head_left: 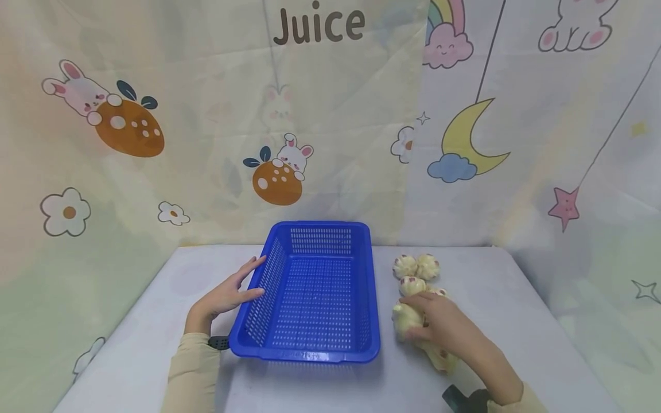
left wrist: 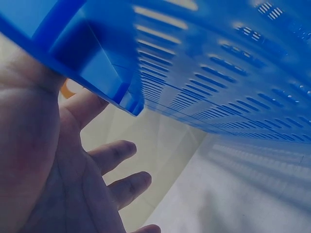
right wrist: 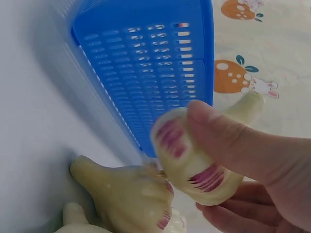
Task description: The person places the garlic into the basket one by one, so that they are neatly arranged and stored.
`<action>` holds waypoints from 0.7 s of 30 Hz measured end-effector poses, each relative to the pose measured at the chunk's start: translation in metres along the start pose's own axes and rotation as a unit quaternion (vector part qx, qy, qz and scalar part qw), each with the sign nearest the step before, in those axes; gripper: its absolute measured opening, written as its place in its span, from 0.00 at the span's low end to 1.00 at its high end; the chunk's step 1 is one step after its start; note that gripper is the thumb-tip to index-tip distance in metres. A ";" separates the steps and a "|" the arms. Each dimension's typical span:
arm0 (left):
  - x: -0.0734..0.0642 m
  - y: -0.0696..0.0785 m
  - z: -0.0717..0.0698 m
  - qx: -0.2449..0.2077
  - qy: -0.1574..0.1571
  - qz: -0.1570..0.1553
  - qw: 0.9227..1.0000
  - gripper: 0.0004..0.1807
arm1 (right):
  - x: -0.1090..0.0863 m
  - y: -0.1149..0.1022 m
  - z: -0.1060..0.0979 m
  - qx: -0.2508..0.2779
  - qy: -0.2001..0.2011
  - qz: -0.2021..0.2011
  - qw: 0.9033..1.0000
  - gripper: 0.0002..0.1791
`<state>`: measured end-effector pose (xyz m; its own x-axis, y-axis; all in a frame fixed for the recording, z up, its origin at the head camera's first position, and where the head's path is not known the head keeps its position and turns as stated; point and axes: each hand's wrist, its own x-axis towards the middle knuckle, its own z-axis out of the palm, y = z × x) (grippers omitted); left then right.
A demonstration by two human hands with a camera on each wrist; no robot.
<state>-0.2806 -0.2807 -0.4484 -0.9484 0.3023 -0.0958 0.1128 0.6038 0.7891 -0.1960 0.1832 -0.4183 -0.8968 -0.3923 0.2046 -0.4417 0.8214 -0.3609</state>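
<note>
In the head view, a white desk (head_left: 521,321) spreads across 6 o'clock below a printed cloth (head_left: 351,172). The cloth bears "Juice" lettering (head_left: 317,27) at 12 o'clock, a yellow moon (head_left: 459,135) at 2, a pink star (head_left: 564,206) at 3 and a white flower (head_left: 66,212) at 9.

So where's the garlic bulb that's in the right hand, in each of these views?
Head: the garlic bulb is right of centre, in the lower half, in the right hand.
Left wrist: not in this picture.
Right wrist: right of centre, overlapping a corner of the blue basket.
Shared landmark: the blue basket, in all three views.
</note>
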 end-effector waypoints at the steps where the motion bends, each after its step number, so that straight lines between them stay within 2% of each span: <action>1: 0.000 0.000 0.000 0.002 0.001 -0.001 1.000 0.43 | 0.000 0.000 0.000 0.000 0.009 -0.001 1.000 0.33; 6: 0.002 -0.002 0.001 0.001 0.001 0.001 1.000 0.43 | 0.002 0.000 0.000 -0.012 0.044 0.005 0.999 0.34; 12: 0.000 0.000 0.001 -0.003 0.000 0.007 1.000 0.43 | 0.005 0.002 0.001 -0.022 0.050 0.025 0.998 0.34; 18: 0.000 0.003 0.001 -0.005 -0.003 0.011 1.000 0.43 | 0.008 0.008 0.005 -0.024 0.086 0.002 0.996 0.35; 21: 0.000 0.003 0.001 -0.003 -0.001 0.009 1.000 0.43 | 0.009 0.011 0.007 -0.015 0.086 -0.007 0.996 0.35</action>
<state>-0.2802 -0.2778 -0.4468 -0.9454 0.3153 -0.0830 0.1282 0.5937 0.7944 -0.2091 0.1854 -0.4263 -0.8714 -0.3291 0.3638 -0.4511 0.8289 -0.3308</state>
